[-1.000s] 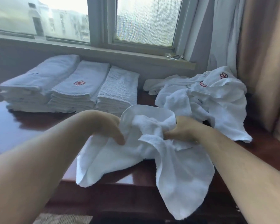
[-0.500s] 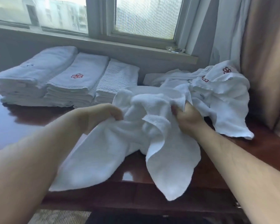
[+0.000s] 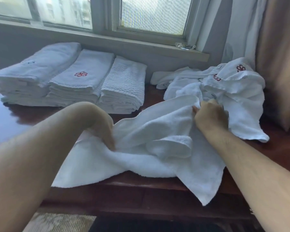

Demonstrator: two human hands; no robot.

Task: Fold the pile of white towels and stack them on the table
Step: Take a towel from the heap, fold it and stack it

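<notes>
A crumpled white towel (image 3: pixel 149 148) lies across the front of the dark wooden table (image 3: pixel 15 118), one corner hanging over the near edge. My left hand (image 3: pixel 104 129) pinches its left part, fingers pointing down into the cloth. My right hand (image 3: pixel 209 114) grips the towel's upper right edge, next to the loose pile of white towels (image 3: pixel 233 91) with red emblems at the right. Three stacks of folded white towels (image 3: pixel 74 81) stand in a row at the back left.
A window sill (image 3: pixel 141 42) runs behind the table with a small clear object (image 3: pixel 185 46) on it. Curtains (image 3: pixel 274 47) hang at the right, close to the loose pile. A patterned rug (image 3: pixel 57 222) shows below the table's front edge.
Both hands have drawn apart, spreading the towel wider and lower onto the table. The right hand moved right toward the loose pile; the left hand dropped lower.
</notes>
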